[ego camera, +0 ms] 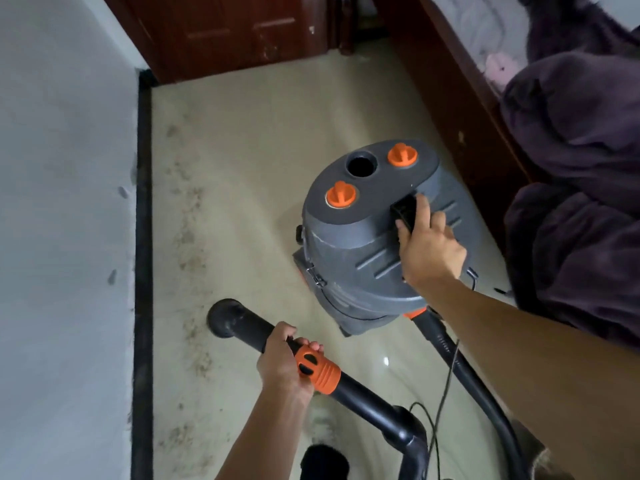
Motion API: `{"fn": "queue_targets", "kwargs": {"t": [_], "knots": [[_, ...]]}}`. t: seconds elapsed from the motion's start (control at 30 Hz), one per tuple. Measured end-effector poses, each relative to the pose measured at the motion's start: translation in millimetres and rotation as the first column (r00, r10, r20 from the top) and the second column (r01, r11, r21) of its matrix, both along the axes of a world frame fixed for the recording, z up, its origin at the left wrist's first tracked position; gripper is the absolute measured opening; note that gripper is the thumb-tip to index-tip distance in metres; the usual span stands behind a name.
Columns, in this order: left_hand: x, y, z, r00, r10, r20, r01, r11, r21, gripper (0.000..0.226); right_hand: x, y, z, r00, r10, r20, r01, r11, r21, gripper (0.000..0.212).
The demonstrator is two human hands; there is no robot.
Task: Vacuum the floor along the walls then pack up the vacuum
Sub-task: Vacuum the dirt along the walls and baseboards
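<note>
Two hands are both occupied. Your left hand wraps fully round the black wand just ahead of its orange collar, fingers closed over the tube. Your right hand is hooked into the black carry handle on top of the vacuum canister, thumb and fingers clamped on it.

The wand's round mouth sits low on the wall side of the canister, near its closest corner. The hose curves off the canister's near end towards you. A band of grit lies on the floor between the canister and the dark skirting.

You look to be partway through the wall pass, repositioning the canister. The next move probably calls for setting the canister down clear of the hose, then running the mouth along that grit. Packing up is not yet due.
</note>
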State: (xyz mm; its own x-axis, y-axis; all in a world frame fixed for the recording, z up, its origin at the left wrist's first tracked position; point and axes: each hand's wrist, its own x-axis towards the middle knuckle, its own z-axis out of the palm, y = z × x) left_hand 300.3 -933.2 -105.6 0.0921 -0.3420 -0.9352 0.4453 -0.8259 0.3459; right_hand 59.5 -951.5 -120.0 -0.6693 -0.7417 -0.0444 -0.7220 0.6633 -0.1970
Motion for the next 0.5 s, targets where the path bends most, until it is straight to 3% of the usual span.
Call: {"fn": "queue_targets", "kwargs": {"t": [0.23,0.5], "knots": [[-13,-73,-26,0.996,0.039,-0.075,-0.035,0.998,0.045,0.015,-55,-74,-7,0.981,0.118,-0.156,-0.117,0.993,0.013,0.060],[11,-96,-39,0.983,0.143,-0.115,-0.132,0.987,0.095,0.011,-92,-112,0,0.980,0.124,-0.153,-0.117,0.992,0.055,0.058]]}}
